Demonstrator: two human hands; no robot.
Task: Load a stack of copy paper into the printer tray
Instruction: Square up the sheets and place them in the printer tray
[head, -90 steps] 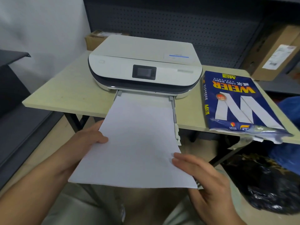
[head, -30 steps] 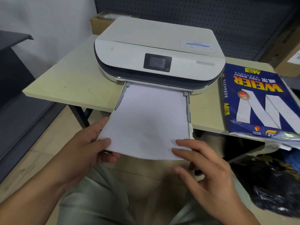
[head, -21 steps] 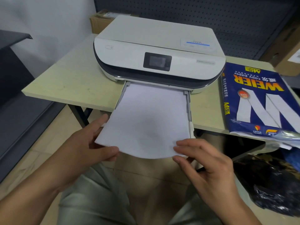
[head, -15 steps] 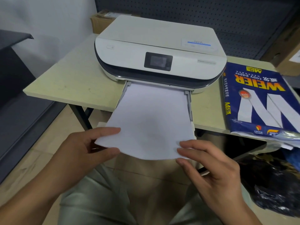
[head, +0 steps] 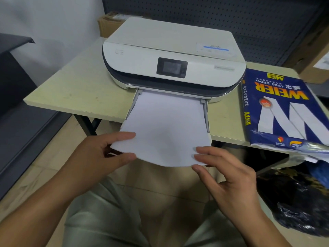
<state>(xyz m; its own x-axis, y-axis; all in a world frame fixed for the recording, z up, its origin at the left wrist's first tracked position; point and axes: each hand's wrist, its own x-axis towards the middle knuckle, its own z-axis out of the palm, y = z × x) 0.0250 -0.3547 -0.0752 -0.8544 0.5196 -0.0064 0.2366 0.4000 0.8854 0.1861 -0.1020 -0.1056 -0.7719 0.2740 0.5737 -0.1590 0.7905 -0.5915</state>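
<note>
Paper (head: 167, 125), its sagging near corners pinched between thumb and fingers of the left hand (head: 99, 154) and right hand (head: 227, 175) at lower centre, wants levelling and a straight push along the tray (head: 206, 114), which holds its far half beneath the printer (head: 170, 56); the blue pack (head: 284, 107), right, shows more sheets.

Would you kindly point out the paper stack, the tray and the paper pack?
paper stack (head: 167, 129): head view, middle of the top sheet.
tray (head: 205, 114): head view, its right side rail.
paper pack (head: 281, 90): head view, lettering on the blue wrapper.
</note>
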